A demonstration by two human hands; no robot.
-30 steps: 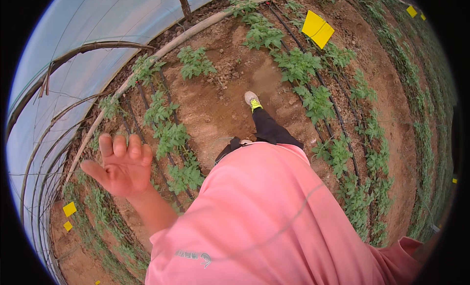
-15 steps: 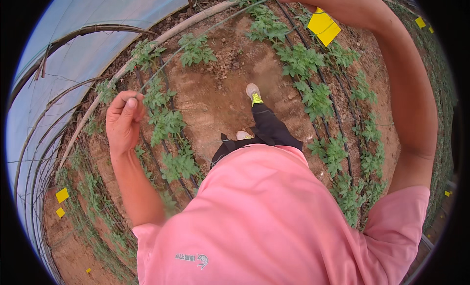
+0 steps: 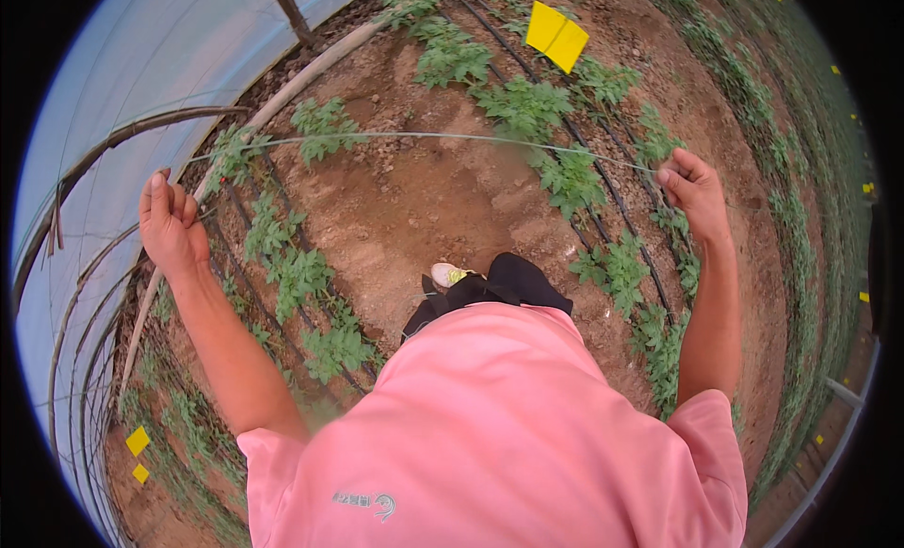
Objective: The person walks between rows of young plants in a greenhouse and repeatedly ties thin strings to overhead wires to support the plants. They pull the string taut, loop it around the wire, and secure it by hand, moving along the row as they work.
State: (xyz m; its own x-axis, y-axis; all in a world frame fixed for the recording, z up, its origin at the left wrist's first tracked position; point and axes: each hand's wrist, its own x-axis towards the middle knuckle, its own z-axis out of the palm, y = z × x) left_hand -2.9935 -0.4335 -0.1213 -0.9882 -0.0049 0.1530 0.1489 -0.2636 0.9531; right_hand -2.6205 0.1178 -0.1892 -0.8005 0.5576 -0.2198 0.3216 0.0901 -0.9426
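Observation:
A thin pale string [image 3: 424, 136] stretches across in front of me, between both raised hands. My left hand [image 3: 169, 223] is closed around its left end, near the greenhouse's plastic wall. My right hand [image 3: 694, 188] pinches its right end over a row of green plants. Below me are my pink shirt [image 3: 499, 426], dark trousers and a light shoe [image 3: 450, 273] on the bare soil path.
Rows of low green plants [image 3: 301, 275] with black drip hoses [image 3: 621, 209] run along both sides of the brown soil path [image 3: 424, 209]. Yellow sticky cards [image 3: 556, 35] hang above the rows. The curved plastic wall [image 3: 113, 124] with bowed hoops and a pale pipe lies left.
My left hand closed from open fingers and rose to the left. My right arm came down from overhead to the right, and the string now runs taut between both hands.

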